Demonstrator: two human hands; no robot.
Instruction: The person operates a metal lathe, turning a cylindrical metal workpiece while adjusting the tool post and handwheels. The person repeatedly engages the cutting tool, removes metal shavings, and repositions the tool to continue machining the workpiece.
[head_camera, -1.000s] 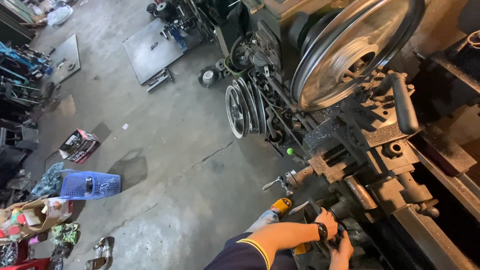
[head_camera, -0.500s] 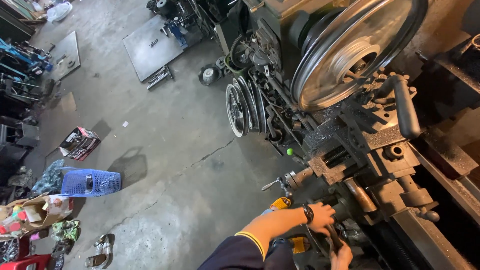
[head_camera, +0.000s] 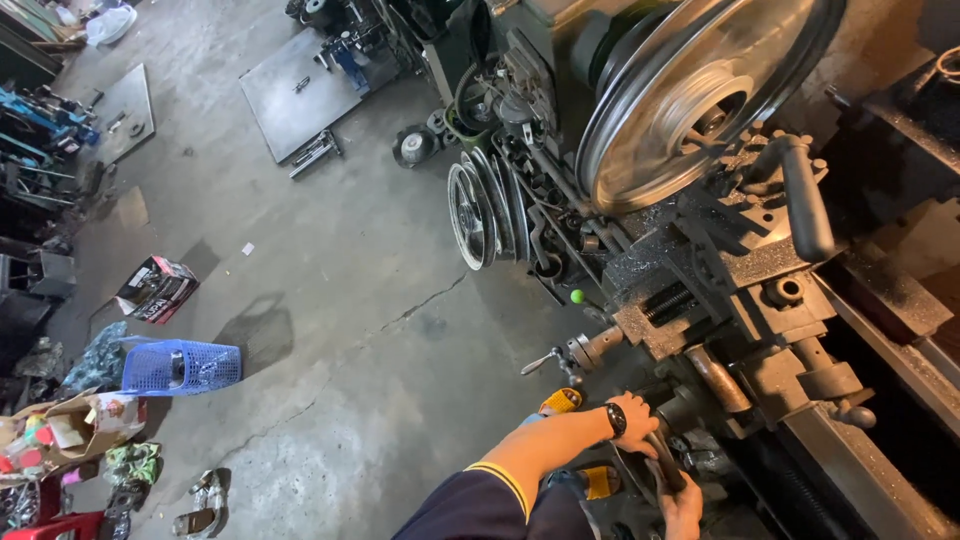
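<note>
Left hand (head_camera: 633, 420) and right hand (head_camera: 683, 508), lower right, both clench the lathe's dark handwheel (head_camera: 662, 462) for turning leverage

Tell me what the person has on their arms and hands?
Both hands are bare, no gloves. The left hand has a black wristwatch on its wrist, and that arm wears a dark navy short sleeve with a yellow-and-white edge. The right hand shows only partly at the bottom edge.

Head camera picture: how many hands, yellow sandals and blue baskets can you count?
hands, left hand and right hand: 2
yellow sandals: 2
blue basket: 1
Total: 5
</note>
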